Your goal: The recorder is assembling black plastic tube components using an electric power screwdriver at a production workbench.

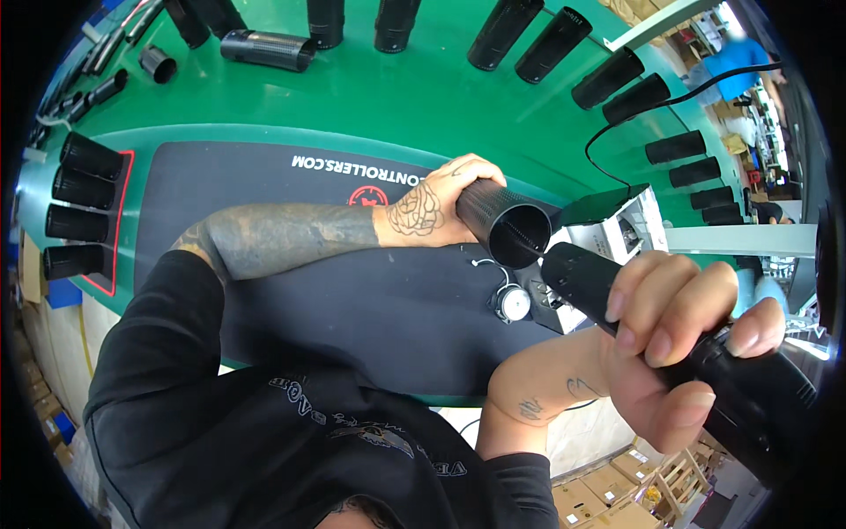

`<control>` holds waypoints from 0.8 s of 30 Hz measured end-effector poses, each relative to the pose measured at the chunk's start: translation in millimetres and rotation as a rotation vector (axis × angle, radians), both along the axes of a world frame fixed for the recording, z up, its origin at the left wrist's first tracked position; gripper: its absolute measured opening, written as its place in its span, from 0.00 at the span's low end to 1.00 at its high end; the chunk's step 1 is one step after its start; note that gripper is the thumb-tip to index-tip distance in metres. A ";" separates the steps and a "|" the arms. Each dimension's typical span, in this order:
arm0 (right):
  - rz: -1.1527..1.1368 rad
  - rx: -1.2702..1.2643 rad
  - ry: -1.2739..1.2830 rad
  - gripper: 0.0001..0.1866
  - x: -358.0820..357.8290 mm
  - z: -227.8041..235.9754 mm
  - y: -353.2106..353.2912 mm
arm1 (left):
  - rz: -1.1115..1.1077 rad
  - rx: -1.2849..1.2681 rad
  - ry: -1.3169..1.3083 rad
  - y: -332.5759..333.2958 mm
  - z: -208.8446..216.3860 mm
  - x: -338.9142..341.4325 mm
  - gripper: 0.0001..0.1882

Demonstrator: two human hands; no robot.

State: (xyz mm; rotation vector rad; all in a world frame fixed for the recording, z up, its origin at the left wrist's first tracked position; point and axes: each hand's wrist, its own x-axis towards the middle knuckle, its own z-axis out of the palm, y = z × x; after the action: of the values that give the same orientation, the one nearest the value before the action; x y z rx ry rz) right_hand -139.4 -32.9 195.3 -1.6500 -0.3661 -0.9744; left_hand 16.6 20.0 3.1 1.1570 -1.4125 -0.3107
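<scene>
My left hand (445,198) is wrapped round a black perforated tube (480,207), holding it tilted above the dark mat with its open end facing my right hand. In my right hand (674,326) is a black electric screwdriver (577,273), gripped round its body with the fingers curled over it. Its thin bit points at the tube's open mouth and reaches the rim; whether it touches anything inside is hidden. Below the tube, a small round part with a white face and a wire (513,302) lies on the mat.
A metal-and-black box-shaped device (612,229) stands behind the screwdriver, near a black cable (599,137). Several black tubes (551,44) stand along the green table's (423,97) far and right edges. More tubes (79,222) sit in a row at left on the dark mat (352,300).
</scene>
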 end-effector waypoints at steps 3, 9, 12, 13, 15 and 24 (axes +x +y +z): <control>0.042 -0.071 0.122 0.21 -3.7 9.6 -3.6 | -0.005 0.012 0.038 -1.8 -2.0 -0.2 0.33; 0.035 0.055 -0.021 0.22 -2.1 -3.3 -6.3 | 0.003 0.064 0.084 0.5 -5.3 -1.4 0.34; 0.059 0.005 -0.051 0.24 -6.8 0.2 -6.9 | -0.037 0.063 0.102 6.2 -5.3 -2.3 0.35; 0.085 0.002 -0.152 0.25 -10.1 4.0 -5.5 | -0.036 0.057 0.101 8.1 -3.6 -1.6 0.35; 0.033 0.040 -0.330 0.26 -28.6 14.4 3.4 | 0.000 0.071 0.054 10.8 -3.2 0.6 0.35; -0.221 0.108 -0.140 0.22 -107.8 37.9 3.3 | -0.016 0.114 0.008 5.3 7.0 -1.7 0.33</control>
State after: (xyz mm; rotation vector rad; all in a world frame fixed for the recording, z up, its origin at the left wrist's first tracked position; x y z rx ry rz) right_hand -247.1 -29.6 233.2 -1.5510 -0.2223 -1.2577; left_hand 14.9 25.3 10.0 1.2355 -1.4122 -0.4112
